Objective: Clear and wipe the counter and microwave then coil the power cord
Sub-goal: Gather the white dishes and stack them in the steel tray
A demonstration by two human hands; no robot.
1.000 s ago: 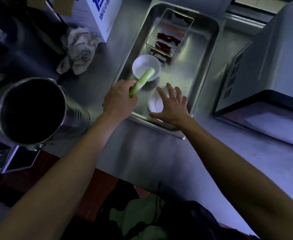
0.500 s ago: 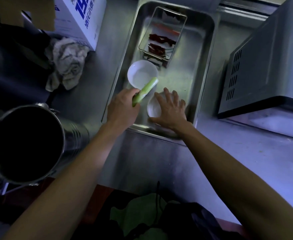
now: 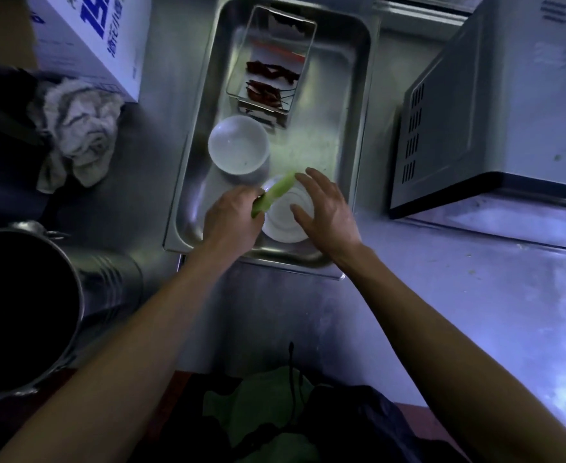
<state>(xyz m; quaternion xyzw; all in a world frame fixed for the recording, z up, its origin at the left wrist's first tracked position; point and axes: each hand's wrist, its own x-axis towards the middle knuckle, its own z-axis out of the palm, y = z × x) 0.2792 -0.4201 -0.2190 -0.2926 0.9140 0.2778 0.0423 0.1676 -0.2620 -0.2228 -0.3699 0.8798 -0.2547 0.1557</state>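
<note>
**Green stalk held over the small dish in the metal tray**

The left hand (image 3: 231, 225) grips a pale green vegetable stalk (image 3: 275, 194), its free end slanting up and away from the fist across the rim of a small white dish (image 3: 283, 225). The right hand (image 3: 328, 215) hovers just beside the stalk's tip, fingers spread and relaxed over the dish, holding nothing. Just beyond the grip sits a white bowl (image 3: 238, 144), then a wire basket (image 3: 270, 61) of dried red chillies (image 3: 268, 81), all inside the steel tray (image 3: 358, 105). The tray rests on the counter (image 3: 458, 295). Right of the hands stands the microwave (image 3: 495, 111); left lie a crumpled rag (image 3: 78, 128), a cardboard box (image 3: 98, 38) and a large steel pot (image 3: 24, 309).
</note>
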